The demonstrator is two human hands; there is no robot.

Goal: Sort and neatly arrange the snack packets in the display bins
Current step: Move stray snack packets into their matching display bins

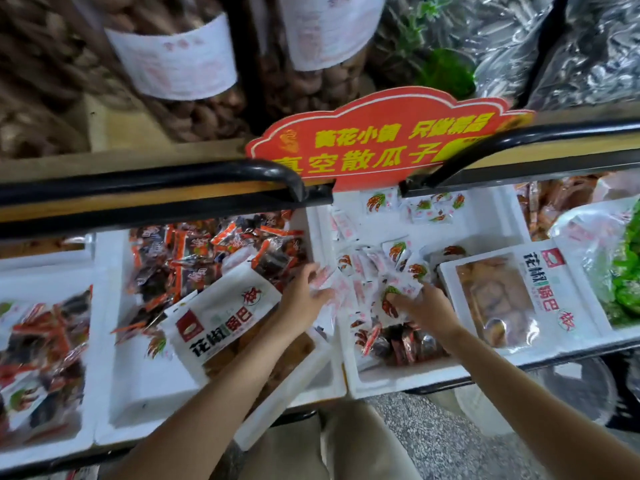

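We note both hands in the foam bin [498, 216]: left hand [304, 294] grip wide, fingers laid on the small white packets [367, 268]; right hand [427, 304] grip closed round a clutch of them. We'd gather whites rearward and pick out the dark strays [405, 344]. Red sign [381, 143] reads 真空散瓜子; large bag [512, 289] reads 花椒锅巴.

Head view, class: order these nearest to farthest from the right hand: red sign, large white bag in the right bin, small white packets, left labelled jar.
1. small white packets, held by the right hand
2. large white bag, just right
3. red sign, behind the bins
4. left labelled jar, far back left
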